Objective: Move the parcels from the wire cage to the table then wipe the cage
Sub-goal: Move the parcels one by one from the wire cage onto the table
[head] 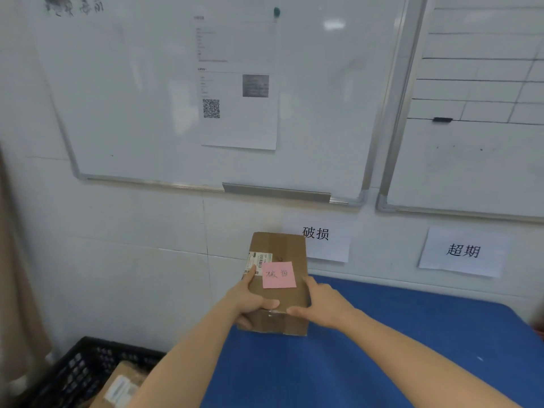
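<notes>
A brown cardboard parcel [282, 248] with a white shipping label and a pink sticky note sits at the back left of the blue table [382, 348], close to the wall. My left hand [250, 301] grips its left near corner, thumb on top. My right hand [321, 304] holds its right side, thumb along the top near edge. At the bottom left stands a black mesh cage [79, 372] with another brown parcel [123, 387] with a white label lying inside it.
Two whiteboards [147, 98] hang on the white wall above the table. Paper signs [462, 251] are stuck to the wall just behind the table. The table's left edge runs right beside the cage. Something brown blurs the far left edge.
</notes>
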Available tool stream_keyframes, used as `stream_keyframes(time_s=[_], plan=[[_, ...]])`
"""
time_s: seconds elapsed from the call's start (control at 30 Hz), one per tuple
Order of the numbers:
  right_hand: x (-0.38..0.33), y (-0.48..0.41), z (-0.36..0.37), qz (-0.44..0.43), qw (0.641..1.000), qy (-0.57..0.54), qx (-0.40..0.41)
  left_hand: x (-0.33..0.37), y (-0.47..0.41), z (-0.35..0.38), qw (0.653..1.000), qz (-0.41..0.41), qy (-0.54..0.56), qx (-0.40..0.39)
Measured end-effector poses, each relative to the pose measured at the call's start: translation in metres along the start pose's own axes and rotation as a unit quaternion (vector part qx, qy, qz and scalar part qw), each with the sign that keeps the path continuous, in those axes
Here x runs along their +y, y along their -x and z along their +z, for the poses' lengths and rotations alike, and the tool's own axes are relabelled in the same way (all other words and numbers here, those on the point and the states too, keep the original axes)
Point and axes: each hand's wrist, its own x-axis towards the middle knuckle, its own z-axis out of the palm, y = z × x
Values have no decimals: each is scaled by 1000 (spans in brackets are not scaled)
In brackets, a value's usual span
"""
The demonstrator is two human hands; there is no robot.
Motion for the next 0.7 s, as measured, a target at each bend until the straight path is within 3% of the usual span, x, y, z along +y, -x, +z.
stream_keyframes(time_s=[0.43,0.7], plan=[[-5,-24,26,0,998,-31,-45,-13,-24,-10,998,-37,4,-44],[-17,-34,25,-15,999,16,-31,-14,-36,-20,999,-7,7,-32]])
